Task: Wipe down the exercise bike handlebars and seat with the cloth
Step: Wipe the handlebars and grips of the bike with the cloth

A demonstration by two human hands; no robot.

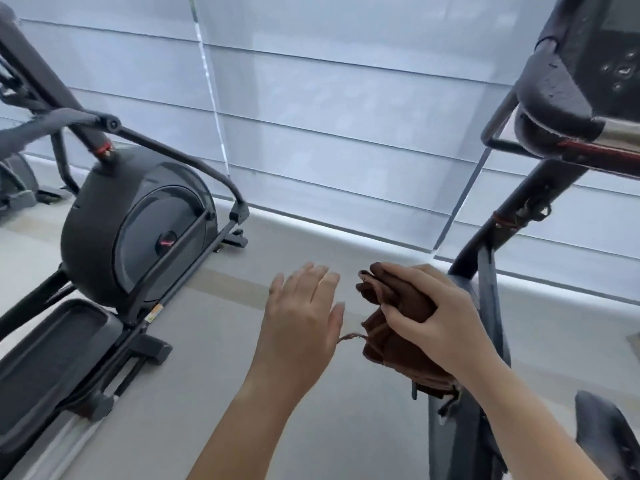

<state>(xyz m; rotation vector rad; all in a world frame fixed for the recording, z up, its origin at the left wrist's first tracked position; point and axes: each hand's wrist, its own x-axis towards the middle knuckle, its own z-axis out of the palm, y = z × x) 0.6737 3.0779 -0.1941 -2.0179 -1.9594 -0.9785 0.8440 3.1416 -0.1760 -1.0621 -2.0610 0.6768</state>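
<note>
A bunched brown cloth (394, 337) is gripped in my right hand (440, 313), held in the air just left of the exercise bike's dark frame post (519, 216). My left hand (301, 313) floats beside it with flat, spread fingers and holds nothing; a loose thread of the cloth hangs toward it. The bike's handlebar (554, 109), dark grip with a chrome section, and its console (613, 46) are at the upper right, above both hands. A dark part at the bottom right (609, 441) may be the seat; only its edge shows.
A grey elliptical trainer (138, 223) with a long foot pedal (55, 351) stands on the left. Another machine (17, 188) is partly seen at the far left. Pale window blinds (329, 116) fill the back wall. Light grey floor (194, 393) lies between the machines.
</note>
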